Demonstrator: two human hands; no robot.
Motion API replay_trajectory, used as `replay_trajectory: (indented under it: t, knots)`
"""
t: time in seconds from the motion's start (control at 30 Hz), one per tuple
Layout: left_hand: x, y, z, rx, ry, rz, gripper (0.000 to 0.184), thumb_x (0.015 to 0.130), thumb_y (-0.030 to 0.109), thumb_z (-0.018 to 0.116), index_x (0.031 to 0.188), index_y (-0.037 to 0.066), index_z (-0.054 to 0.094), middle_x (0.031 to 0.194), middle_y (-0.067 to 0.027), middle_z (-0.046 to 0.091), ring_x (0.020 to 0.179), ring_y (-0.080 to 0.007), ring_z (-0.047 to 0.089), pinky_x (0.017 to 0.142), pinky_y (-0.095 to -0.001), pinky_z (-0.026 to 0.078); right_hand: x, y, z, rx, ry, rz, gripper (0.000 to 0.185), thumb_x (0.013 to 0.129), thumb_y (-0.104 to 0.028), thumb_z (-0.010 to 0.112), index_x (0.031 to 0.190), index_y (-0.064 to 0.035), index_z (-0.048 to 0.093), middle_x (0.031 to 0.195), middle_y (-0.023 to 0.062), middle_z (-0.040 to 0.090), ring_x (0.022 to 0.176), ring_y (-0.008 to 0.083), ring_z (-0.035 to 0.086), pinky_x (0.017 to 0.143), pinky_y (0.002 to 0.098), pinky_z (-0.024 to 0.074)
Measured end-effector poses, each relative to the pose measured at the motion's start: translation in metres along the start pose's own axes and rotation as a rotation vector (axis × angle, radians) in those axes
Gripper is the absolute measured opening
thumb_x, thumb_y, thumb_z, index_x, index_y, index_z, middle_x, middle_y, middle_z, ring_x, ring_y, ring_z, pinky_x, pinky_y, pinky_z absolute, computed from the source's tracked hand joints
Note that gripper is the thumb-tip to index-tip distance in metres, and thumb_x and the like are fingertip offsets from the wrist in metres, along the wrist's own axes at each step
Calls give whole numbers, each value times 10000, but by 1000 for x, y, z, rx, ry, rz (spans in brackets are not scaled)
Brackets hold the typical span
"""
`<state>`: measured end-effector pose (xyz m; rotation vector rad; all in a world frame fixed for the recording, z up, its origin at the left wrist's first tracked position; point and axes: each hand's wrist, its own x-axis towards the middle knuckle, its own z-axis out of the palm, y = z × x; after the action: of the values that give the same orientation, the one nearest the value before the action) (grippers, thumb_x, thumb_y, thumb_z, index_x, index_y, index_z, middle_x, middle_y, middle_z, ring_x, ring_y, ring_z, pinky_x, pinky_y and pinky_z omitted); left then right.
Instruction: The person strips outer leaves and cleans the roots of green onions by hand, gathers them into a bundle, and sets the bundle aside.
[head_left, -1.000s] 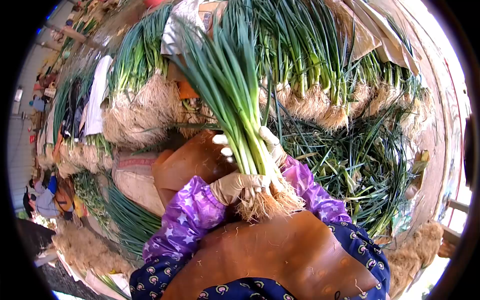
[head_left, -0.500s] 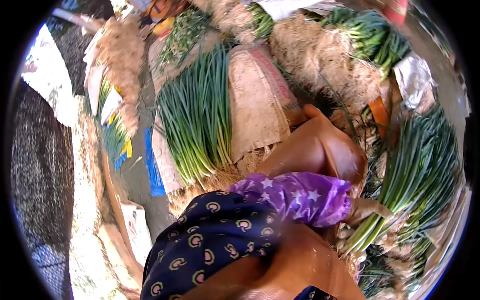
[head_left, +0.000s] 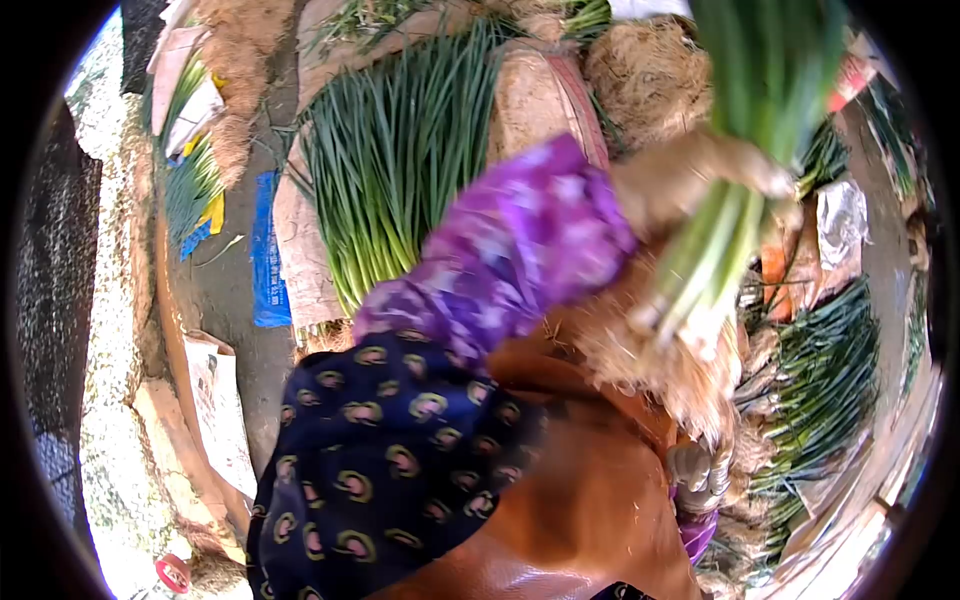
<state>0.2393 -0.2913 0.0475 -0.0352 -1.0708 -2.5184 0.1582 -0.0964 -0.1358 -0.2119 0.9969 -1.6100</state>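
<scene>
My left hand (head_left: 705, 175), in a tan glove with a purple star-patterned sleeve cover (head_left: 520, 250), is closed round a bunch of spring onions (head_left: 735, 215). The green leaves point up past the top of the view, blurred by motion, while white bulbs and tangled straw-coloured roots (head_left: 680, 365) hang below the fist. Just under those roots is my gloved right hand (head_left: 703, 468), low on the right with its fingers curled. What it grips, if anything, is hidden. Near it lies a pile of spring onions (head_left: 815, 370).
A wide row of spring onions (head_left: 400, 160) lies on sacking at upper left, beside a folded sack (head_left: 520, 105). More root masses (head_left: 650, 75) sit at the back. Brown sheeting (head_left: 570, 500) covers my lap. A blue packet (head_left: 268, 255) and a folded paper (head_left: 218, 405) lie at left.
My left hand has lifted the bunch from the right-hand pile, up and towards the middle. The right hand has come into view below the roots. The view has shifted.
</scene>
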Motion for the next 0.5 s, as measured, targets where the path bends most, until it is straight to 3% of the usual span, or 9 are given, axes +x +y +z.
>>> replay_trajectory:
  t: [0.13,0.17,0.23,0.3,0.33,0.37,0.5]
  knots:
    - [-77,55,-109,189,224,97,641,752,226,633,1262,-70,381,926,-88,545,729,-142,545,708,-312,515,-14,-2,-7,-12,17,-2,286,916,-275,475,1078,-40,449,877,100,480,697,190,485,580,298,364]
    - [-106,56,-138,182,269,17,634,760,233,622,1279,-44,386,890,-55,533,727,-136,537,711,-292,510,-21,-5,-13,-9,29,-12,274,918,-271,474,1068,-42,456,860,94,483,682,183,485,566,291,363]
    - [-162,38,-163,183,588,-130,603,765,239,619,1284,5,420,877,-32,531,715,-129,524,702,-285,516,-42,-18,-31,1,59,-36,252,923,-264,471,1048,-46,469,828,83,491,652,169,486,539,278,361]
    - [-216,-7,-198,147,796,-273,576,793,198,603,1302,16,406,939,-82,577,787,-161,569,712,-312,533,-68,-35,-57,3,89,-68,231,927,-257,469,1028,-49,483,796,72,498,623,155,486,511,264,359]
    - [-250,-46,-237,109,846,-345,532,823,223,596,1274,-8,435,1072,-166,595,919,-226,586,806,-348,515,-83,-46,-71,-1,98,-67,231,927,-257,469,1028,-49,483,796,72,498,623,155,486,511,264,359]
    - [-268,-73,-249,104,987,-407,524,811,208,618,1252,-19,450,1127,-177,584,964,-237,592,846,-371,503,-100,-58,-84,-2,121,-109,213,932,-250,466,1008,-53,496,764,60,506,593,141,487,484,250,358]
    - [-249,-66,-234,162,984,-531,516,799,217,641,1217,-31,467,1168,-187,564,1010,-258,576,887,-389,472,-170,-102,-134,-72,171,-196,188,941,-236,461,969,-60,523,700,38,521,533,113,487,429,223,354]
